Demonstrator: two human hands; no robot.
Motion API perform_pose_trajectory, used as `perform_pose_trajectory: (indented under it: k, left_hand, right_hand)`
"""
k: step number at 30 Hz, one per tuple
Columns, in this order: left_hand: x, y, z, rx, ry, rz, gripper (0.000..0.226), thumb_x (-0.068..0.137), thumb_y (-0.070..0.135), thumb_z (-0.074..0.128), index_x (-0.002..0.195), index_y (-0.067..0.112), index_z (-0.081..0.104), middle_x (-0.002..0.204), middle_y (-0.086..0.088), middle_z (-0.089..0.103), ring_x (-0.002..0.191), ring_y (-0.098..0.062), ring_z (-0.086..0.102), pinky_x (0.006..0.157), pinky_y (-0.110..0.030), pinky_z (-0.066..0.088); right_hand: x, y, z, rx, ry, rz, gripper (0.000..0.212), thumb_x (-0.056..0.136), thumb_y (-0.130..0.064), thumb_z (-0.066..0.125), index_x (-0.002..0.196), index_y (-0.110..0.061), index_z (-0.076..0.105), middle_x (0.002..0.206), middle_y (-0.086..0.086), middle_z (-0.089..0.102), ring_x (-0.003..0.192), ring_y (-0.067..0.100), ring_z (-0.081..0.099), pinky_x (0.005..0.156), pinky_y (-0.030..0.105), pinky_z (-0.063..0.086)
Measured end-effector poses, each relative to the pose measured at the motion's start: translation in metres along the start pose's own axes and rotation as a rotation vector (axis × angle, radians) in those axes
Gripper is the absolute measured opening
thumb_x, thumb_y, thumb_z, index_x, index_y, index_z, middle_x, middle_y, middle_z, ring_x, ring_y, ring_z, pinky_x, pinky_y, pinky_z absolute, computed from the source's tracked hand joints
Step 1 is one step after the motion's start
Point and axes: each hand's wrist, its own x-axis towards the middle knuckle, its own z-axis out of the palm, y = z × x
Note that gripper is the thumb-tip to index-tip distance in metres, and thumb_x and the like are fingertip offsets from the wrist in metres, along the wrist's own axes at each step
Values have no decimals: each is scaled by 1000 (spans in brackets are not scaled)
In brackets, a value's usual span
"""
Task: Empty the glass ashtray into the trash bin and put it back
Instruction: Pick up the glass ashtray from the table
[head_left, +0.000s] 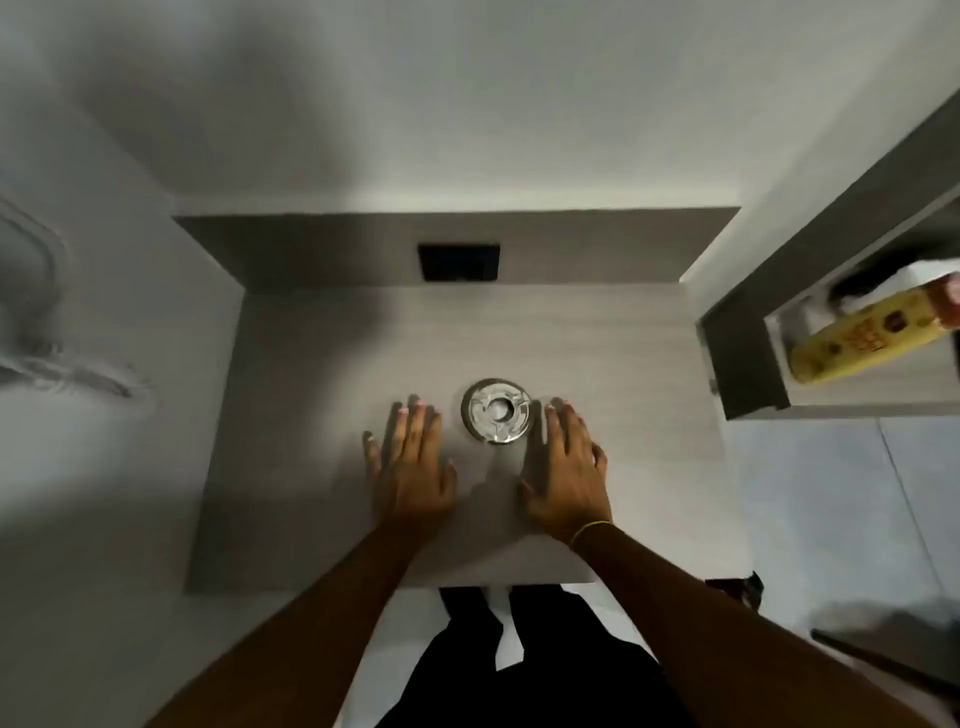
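Hands lie flat and spread, palms down, on the grey bench (311, 364), holding nothing: the left hand (410, 467) and the right hand (569, 478), which has a thin yellow band (589, 531) at its wrist. Between their fingertips, just beyond them, sits one glass ashtray (497, 411), upright on the bench and touching neither hand. Behind it, one black panel (459, 262) is set in the back wall. Off to the right, a shelf (748, 358) holds one yellow packet (872, 338).
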Motion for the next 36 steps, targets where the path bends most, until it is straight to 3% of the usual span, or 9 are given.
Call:
perform_pose_trajectory:
  k: [3, 5, 10, 14, 19, 25, 36]
  left_hand:
    - [-8, -2, 23, 9, -61, -46, 67, 98, 40, 45, 159, 11, 51, 174, -12, 37, 162, -33, 33, 121, -73, 30]
    - [-13, -7, 37, 57, -84, -38, 68, 101, 42, 43, 162, 12, 47, 175, -12, 34, 164, -33, 30, 122, -73, 27]
    - [-14, -16, 54, 47, -9, -10, 68, 104, 46, 44, 165, 16, 41, 178, -10, 29, 166, -32, 25, 124, -70, 20]
    - [-15, -18, 59, 24, -21, -17, 69, 105, 47, 39, 167, 18, 35, 179, -9, 25, 166, -32, 22, 124, -72, 21]
    - [-15, -18, 63, -9, 5, -27, 68, 105, 46, 39, 167, 20, 34, 179, -8, 26, 166, -33, 23, 127, -72, 18]
    - [-16, -17, 62, -18, 43, -20, 66, 105, 45, 41, 167, 21, 36, 178, -9, 27, 166, -32, 22, 128, -70, 18]
    - [-16, -23, 69, -8, 67, -9, 67, 106, 45, 40, 168, 21, 34, 179, -9, 26, 167, -31, 20, 129, -68, 15]
  right_hand:
    - [4, 10, 13, 12, -30, 36, 114, 71, -51, 68, 167, -19, 16, 175, 11, 19, 161, 35, 21, 120, 60, 32]
    - [10, 10, 14, 3, -28, 34, 116, 68, -54, 69, 166, -20, 18, 175, 10, 20, 161, 34, 22, 119, 58, 33]
    - [51, -13, 0, 60, 35, -144, 116, 65, -51, 73, 164, -26, 21, 173, 7, 22, 157, 35, 27, 111, 55, 42]
    - [82, -37, -16, -76, -93, -232, 119, 53, -44, 77, 161, -32, 27, 165, 12, 29, 142, 42, 39, 99, 55, 54]
    - [107, -54, -31, -308, -283, -395, 93, 57, -35, 79, 144, -21, 51, 150, 18, 40, 126, 44, 47, 90, 45, 56]
    - [106, -60, -33, -444, -344, -419, 96, 60, -36, 85, 147, -25, 44, 145, 16, 36, 122, 43, 47, 83, 50, 54]
    - [114, -62, -37, -426, -400, -440, 88, 70, -31, 83, 145, -18, 38, 146, 22, 31, 125, 48, 45, 85, 52, 59]
